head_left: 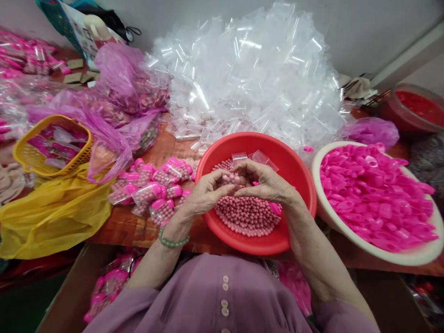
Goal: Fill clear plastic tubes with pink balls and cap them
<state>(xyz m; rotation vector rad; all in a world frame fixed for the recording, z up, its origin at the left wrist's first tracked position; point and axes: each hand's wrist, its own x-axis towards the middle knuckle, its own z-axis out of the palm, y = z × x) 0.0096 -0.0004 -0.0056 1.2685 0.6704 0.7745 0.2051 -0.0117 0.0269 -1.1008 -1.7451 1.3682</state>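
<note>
Both my hands are over a red basin (298,203) that holds many small pink beads (248,215). My left hand (211,190), with a green bead bracelet (173,241) at its wrist, curls its fingers round a small clear packet of beads (229,179). My right hand (263,181) meets it from the other side, its fingers bent beside the packet; whether they grip it is hidden. Clear plastic sleeves (261,156) lie in the basin behind my hands. A bright pink cap (275,208) rests on the beads near my right wrist.
A white basin (317,175) of pink caps stands at the right. Clear sleeves (243,69) are heaped behind. Filled bead packets (149,192) lie left of the red basin, beside a yellow bag (55,212) and yellow basket (21,155). A box below holds more packets (111,286).
</note>
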